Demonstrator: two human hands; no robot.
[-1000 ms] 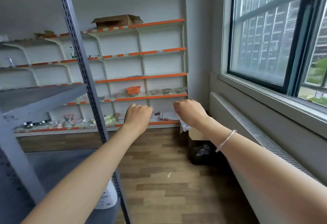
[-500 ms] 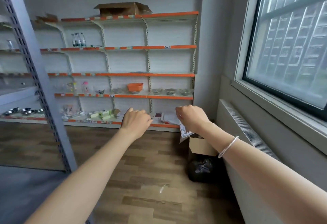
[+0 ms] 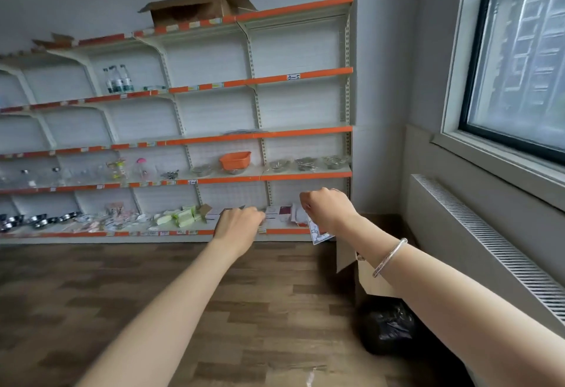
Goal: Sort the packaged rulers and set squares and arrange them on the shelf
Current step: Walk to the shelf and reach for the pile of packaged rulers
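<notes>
The right hand (image 3: 328,212) grips a flat packet (image 3: 319,235), white with dark print, which hangs below the fist before the bottom shelf (image 3: 287,231); the left hand (image 3: 238,224) is curled, knuckles up. Whether it holds anything cannot be told.

1. The left hand (image 3: 238,223) and right hand (image 3: 328,212) are bare, seen from the back.
2. Both forearms are bare all the way to the lower edge of the view.
3. A slim, silver-coloured bangle (image 3: 389,258) circles the right wrist. It is a rounded metal band, and its lower stretch looks faintly patterned.
</notes>
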